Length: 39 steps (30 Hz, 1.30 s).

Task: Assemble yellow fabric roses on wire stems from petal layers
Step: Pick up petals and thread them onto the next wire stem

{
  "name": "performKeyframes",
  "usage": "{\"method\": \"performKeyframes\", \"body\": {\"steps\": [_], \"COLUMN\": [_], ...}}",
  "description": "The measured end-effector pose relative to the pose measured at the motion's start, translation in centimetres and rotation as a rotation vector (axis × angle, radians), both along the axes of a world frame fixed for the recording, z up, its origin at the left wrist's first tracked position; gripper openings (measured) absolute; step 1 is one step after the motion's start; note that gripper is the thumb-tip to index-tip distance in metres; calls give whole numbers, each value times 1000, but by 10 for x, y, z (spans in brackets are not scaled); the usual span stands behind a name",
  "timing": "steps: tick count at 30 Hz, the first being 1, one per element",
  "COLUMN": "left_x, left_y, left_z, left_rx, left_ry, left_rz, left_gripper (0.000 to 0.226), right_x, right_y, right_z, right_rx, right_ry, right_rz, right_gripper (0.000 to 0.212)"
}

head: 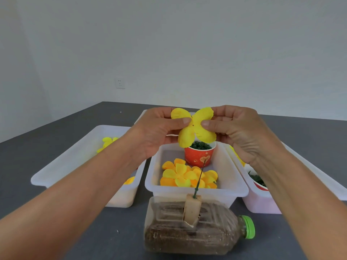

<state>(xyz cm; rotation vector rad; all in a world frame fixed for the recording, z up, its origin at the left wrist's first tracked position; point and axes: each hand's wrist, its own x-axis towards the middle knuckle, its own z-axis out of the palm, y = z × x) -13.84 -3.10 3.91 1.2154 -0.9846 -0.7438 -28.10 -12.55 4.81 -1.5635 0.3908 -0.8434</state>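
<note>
Dark grey table (56, 239) carries a bare green wire stem (199, 178); left hand (157, 132) and right hand (238, 132) pinch the first four-lobed yellow fabric petal layer (194, 126), not yet threaded.

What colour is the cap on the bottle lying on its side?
Bright green, seen clearly in the head view on the bottle cap at the bottle's right end.
</note>
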Motion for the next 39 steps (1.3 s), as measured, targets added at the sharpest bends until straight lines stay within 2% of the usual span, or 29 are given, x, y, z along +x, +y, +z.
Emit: {"method": "performKeyframes", "body": {"steps": [4,8,10,13,19,21,24,26,34,39], "left_x": [-7,-17,-21,-27,-30,-29,-28,-30,-29,-27], "left_y": [2,5,6,8,16,16,15,14,15,14], "left_z": [1,7,10,10,5,2,-2,-4,-14,-18], "left_rx": [-17,-55,-45,32,282,324,388,432,518,533], "left_ry": [35,-21,-58,-33,59,77,116,120,150,171], "left_rz": [8,46,68,32,-100,-99,-91,-115,-120,-130], "left_gripper": [9,14,21,23,47,41,14,5,7,8], "right_x": [-5,-10,-13,-17,-22,-23,-27,-30,-28,-24], "right_y": [-3,1,3,5,10,10,11,11,9,9], "right_z": [0,5,6,5,-6,-10,-15,-16,-27,-30], "right_rx": [74,55,37,62,153,185,259,283,329,418], "right_ry": [26,107,130,162,210,252,279,290,386,397], "right_rz": [75,117,89,46,27,32,100,132,113,106], "right_gripper": [18,39,38,26,37,33,26,21,29,8]}}
